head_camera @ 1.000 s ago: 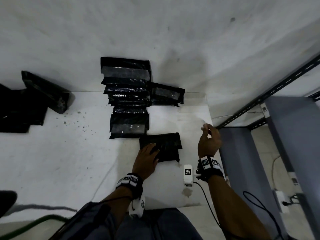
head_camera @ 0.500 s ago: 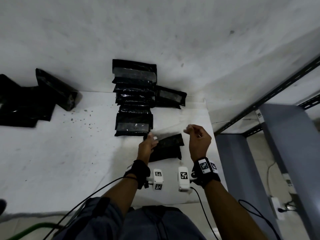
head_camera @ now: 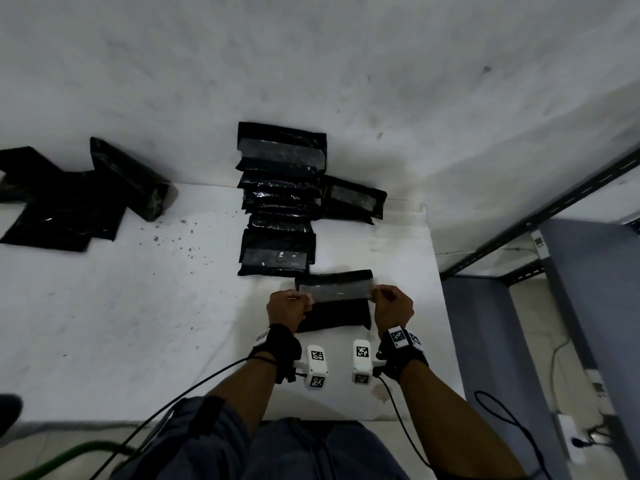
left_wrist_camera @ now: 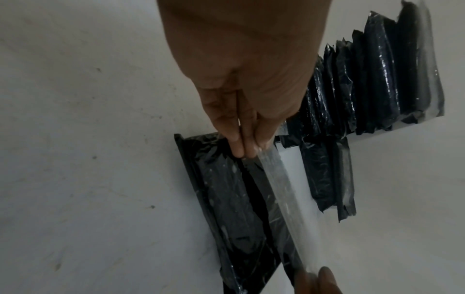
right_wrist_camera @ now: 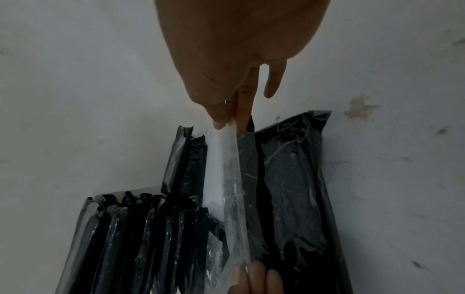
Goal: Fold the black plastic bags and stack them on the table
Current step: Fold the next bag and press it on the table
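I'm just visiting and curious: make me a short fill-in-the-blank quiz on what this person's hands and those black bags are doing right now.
1. Both hands pinch the clear ____ of the nearest black bag.
2. The left hand holds its left end; the right hand holds its ____ end.
3. The row of bags lies on a ____ table.

Missing words: flap; right; white

The room is dim, the light flat and grey. In the head view the white-topped table (head_camera: 104,341) shows soft shadows beneath the forearms at six o'clock, and straight lines bow toward the edges, worst at three o'clock. Faint glints streak the row of crinkled black plastic bags (head_camera: 280,202). Both wrist views are murky and grainy, with the nearest skin at twelve o'clock blurred.
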